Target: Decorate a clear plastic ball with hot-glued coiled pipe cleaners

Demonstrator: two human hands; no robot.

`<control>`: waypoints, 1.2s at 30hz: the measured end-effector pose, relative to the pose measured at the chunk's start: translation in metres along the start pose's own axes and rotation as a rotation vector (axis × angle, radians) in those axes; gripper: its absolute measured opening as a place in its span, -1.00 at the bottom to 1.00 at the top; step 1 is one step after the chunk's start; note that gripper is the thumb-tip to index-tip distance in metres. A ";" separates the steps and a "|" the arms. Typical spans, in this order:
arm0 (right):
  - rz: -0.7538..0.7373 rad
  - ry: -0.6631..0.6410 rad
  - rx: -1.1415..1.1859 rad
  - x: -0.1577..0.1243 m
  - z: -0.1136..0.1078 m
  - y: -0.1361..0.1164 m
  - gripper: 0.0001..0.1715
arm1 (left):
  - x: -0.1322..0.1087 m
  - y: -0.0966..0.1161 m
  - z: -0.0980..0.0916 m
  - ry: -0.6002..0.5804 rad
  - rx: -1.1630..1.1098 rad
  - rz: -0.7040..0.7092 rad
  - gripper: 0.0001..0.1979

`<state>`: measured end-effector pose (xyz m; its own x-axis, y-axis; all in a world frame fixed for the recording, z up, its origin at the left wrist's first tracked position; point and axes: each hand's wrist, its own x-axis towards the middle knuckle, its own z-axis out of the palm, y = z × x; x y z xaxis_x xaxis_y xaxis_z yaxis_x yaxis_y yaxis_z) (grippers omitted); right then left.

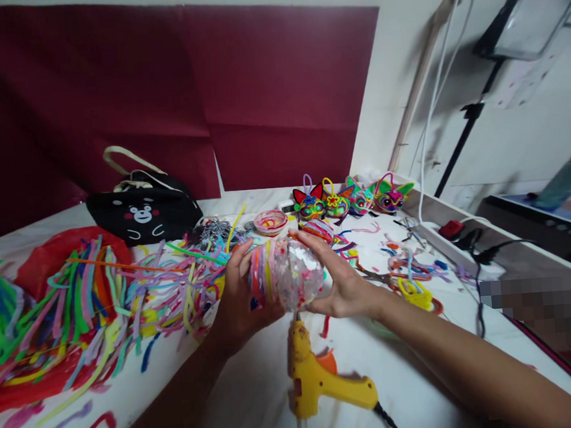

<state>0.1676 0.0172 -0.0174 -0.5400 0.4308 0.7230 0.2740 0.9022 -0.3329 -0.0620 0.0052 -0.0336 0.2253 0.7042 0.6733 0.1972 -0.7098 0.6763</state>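
Observation:
Over the table's middle, a rounded clear plastic piece [297, 278] is held between both hands. Its left part is ringed with pink, yellow and orange pipe cleaners; its right part is bare and see-through, with coloured flecks. My left hand [235, 302] is closed around the wrapped side. The fingers of my right hand [341, 278] curve over the top and under the clear side. Just below lies a yellow glue gun [309, 375], its nozzle close under the piece; whether they touch I cannot tell. Behind it rests a striped pipe-cleaner piece [318, 230], partly hidden.
Loose pipe cleaners [168, 294] and a red bag [30, 268] of them cover the left side. A black bear bag [143, 214], a pink bowl-shaped piece [270, 222] and several finished cat-like ornaments [309, 206] stand behind. Scissors [375, 274] and a power strip [482, 269] lie right.

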 end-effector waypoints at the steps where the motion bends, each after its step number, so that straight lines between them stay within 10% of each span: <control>1: -0.005 -0.001 0.004 0.000 0.000 0.000 0.27 | 0.000 0.001 0.000 -0.013 -0.003 0.005 0.01; 36: 0.033 -0.011 0.002 0.001 -0.004 0.001 0.28 | 0.002 0.011 0.001 -0.028 -0.043 0.137 -0.01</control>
<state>0.1709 0.0186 -0.0144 -0.5394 0.4605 0.7050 0.2902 0.8876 -0.3577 -0.0587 -0.0016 -0.0248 0.2737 0.5997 0.7519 0.1217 -0.7971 0.5915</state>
